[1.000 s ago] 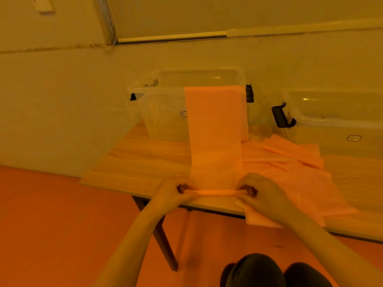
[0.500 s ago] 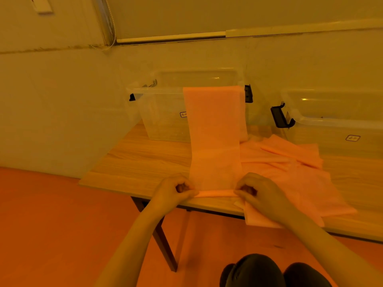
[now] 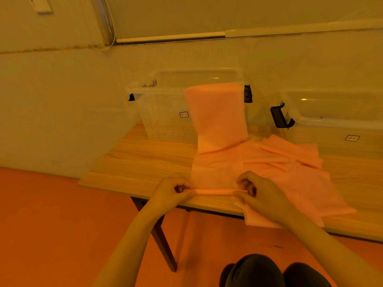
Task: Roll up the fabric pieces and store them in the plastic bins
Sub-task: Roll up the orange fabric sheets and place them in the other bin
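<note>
A long pink fabric strip [image 3: 217,129] runs from the table's near edge up over the front rim of the left clear plastic bin [image 3: 165,112]. Its near end is wound into a thin roll [image 3: 215,192]. My left hand [image 3: 172,189] pinches the roll's left end and my right hand [image 3: 259,192] pinches its right end. A loose pile of pink fabric pieces [image 3: 294,172] lies to the right, partly under my right hand. A second clear bin [image 3: 339,129] stands at the right.
The wooden table [image 3: 145,160] stands against a pale wall, its left corner near my left hand. Black latch handles stick out from both bins. Orange floor and a dark table leg lie below; my knees show at the bottom.
The roll at the strip's near end has grown slightly thicker and sits a little farther onto the table. Both hands stay at its ends.
</note>
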A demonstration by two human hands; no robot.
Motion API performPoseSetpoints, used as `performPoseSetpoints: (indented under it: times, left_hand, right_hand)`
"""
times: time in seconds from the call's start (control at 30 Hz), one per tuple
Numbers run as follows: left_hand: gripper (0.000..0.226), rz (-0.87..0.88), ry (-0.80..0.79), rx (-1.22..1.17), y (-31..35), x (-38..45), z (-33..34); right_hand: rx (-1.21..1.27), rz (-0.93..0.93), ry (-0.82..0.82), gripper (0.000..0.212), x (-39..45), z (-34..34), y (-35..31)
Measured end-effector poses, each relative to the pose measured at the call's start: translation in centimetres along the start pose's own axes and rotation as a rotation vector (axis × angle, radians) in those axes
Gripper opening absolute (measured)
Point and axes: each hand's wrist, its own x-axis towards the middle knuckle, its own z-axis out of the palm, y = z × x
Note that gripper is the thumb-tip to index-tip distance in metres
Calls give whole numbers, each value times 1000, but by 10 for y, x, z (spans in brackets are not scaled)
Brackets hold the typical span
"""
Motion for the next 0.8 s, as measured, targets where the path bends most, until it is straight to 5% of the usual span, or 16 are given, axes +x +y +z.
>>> performPoseSetpoints:
  times: [0.17, 0.5, 0.67, 0.8]
  left_hand:
    - [19, -27, 7, 23, 0, 0, -1]
    - [17, -14, -55, 47, 0, 0, -6]
    - [16, -17, -14, -46, -1, 0, -3]
    - [18, -6, 48, -97, 3, 0, -1]
  right_hand:
    - [-82, -46, -20, 9, 0, -1, -1]
    - [-97, -85, -28, 12, 0, -1, 2]
    - [-106, -49, -30, 32, -1, 0, -1]
    - [-61, -76, 39, 23, 1, 0, 1]
